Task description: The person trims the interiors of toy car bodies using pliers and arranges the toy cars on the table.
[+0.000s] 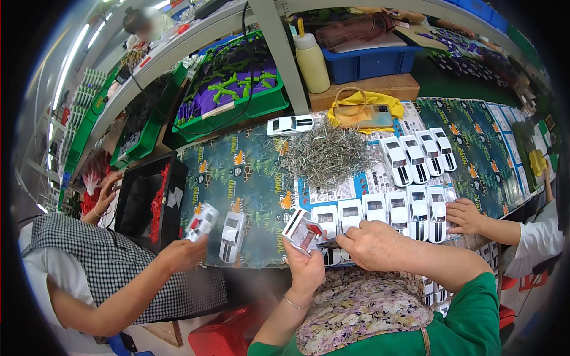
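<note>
In my left hand (306, 270) is a white toy car (304, 232), tilted, its hollow inside showing with a red part in it. My right hand (374, 244) is closed round a dark, thin-tipped tool (330, 243). Its tip reaches to the car; most of the tool is hidden in my fingers, so I cannot make out its kind. Just beyond my hands stands a row of several white toy cars (374, 207) with black stripes, partly covered by my right hand. Behind them lies a tangled heap of thin metal pins (326, 155).
At the left, a co-worker's hand (183, 254) holds a blurred white car; another car (231, 237) lies beside it. A black bin (133, 202) stands there. From the right comes another person's hand (466, 215). Farther back are more cars (415, 157), a phone (363, 116) and a bottle (311, 64).
</note>
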`<state>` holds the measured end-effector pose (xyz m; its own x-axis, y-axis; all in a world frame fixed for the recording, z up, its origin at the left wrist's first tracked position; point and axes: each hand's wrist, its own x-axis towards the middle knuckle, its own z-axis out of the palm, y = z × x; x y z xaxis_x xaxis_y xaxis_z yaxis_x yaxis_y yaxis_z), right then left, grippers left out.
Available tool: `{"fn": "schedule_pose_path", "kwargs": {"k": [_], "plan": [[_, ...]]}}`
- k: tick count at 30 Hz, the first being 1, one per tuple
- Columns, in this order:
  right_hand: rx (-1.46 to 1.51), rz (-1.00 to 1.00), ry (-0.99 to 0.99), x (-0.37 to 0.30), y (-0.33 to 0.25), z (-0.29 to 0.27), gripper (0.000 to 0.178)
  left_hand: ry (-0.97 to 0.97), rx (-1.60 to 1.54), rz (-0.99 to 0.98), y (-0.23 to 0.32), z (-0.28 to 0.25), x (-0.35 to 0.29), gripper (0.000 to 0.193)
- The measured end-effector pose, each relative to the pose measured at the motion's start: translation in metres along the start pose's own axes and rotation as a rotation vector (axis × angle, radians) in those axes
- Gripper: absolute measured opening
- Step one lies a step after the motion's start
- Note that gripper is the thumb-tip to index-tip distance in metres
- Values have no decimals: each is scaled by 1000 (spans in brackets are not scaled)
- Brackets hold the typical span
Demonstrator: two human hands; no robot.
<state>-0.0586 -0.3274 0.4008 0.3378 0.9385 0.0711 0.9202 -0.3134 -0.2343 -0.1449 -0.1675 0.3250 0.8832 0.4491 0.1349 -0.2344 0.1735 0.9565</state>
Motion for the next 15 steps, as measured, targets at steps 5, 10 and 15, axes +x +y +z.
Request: {"fn": "schedule_pose_path", "kwargs": {"k": [5,10,15], "plan": [[140,30,18,-2,1,3,25,23,-65,29,13,6,3,72],[273,79,54,-2,-3,10,24,12,-196,-106,24,-5,7,73],[237,217,-42,1,3,-3,28,-90,633,179,29,-60,22,69]]}}
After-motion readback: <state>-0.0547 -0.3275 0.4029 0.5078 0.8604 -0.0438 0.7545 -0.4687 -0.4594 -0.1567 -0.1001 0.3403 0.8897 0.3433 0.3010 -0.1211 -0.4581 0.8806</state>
